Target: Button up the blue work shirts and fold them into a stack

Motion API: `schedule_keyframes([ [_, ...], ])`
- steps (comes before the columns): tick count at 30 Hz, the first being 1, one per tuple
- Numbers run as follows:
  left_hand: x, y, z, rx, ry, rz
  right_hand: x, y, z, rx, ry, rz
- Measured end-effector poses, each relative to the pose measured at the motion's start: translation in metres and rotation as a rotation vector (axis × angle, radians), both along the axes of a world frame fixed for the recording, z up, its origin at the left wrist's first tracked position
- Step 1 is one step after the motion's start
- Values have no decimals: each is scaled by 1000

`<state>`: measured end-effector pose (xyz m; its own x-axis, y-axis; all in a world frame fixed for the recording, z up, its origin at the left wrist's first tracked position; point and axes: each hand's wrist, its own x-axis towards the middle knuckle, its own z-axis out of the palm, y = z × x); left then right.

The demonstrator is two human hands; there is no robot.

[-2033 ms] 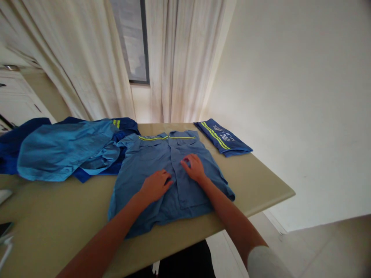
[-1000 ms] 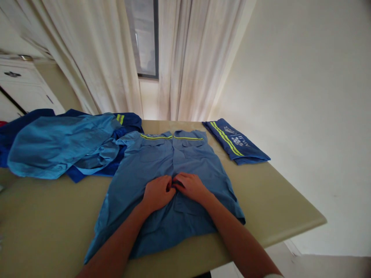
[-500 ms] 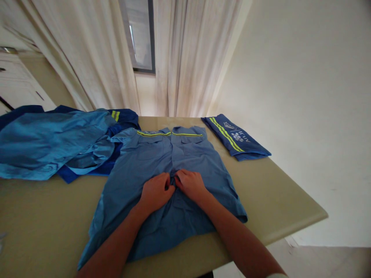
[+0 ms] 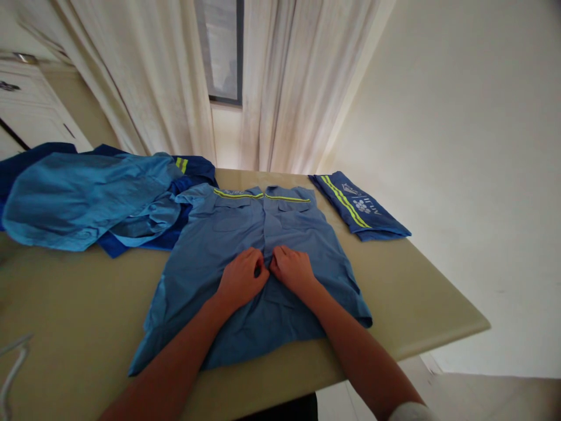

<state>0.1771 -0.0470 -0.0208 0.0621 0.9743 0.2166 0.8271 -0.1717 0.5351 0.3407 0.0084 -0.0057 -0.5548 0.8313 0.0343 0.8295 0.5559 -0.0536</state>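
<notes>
Two hands meet at the middle of the blue shirt (image 4: 228, 245), which lies flat near the desk's (image 4: 416, 304) front edge. The left hand (image 4: 240, 279) and right hand (image 4: 293, 270) almost touch, fingers curled and pinching the shirt's front placket. A folded navy shirt (image 4: 359, 204) sits at the far right corner; a pile of blue garments (image 4: 87, 199) covers the far left.

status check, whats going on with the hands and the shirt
Both hands, left and right, pinching the front placket. Blue shirt flat on table. Loose clothes pile overlaps its left shoulder.
</notes>
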Motion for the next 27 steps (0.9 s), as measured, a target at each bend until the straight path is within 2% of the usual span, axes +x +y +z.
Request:
schedule_keyframes([
  [3,0,1,-2,23,-41,-19,4,4,1,-14,117,-39],
  [7,1,2,-6,50,-60,-20,7,9,-3,-50,287,0],
  [11,2,2,-6,-8,-68,18,10,12,-7,-90,350,32],
  [15,3,1,-1,-97,-27,35,11,10,-9,-99,299,89],
  [21,7,-3,5,-77,79,24,13,6,-4,-112,204,137],
  [27,8,-6,9,-75,148,-10,8,2,3,-45,87,143],
])
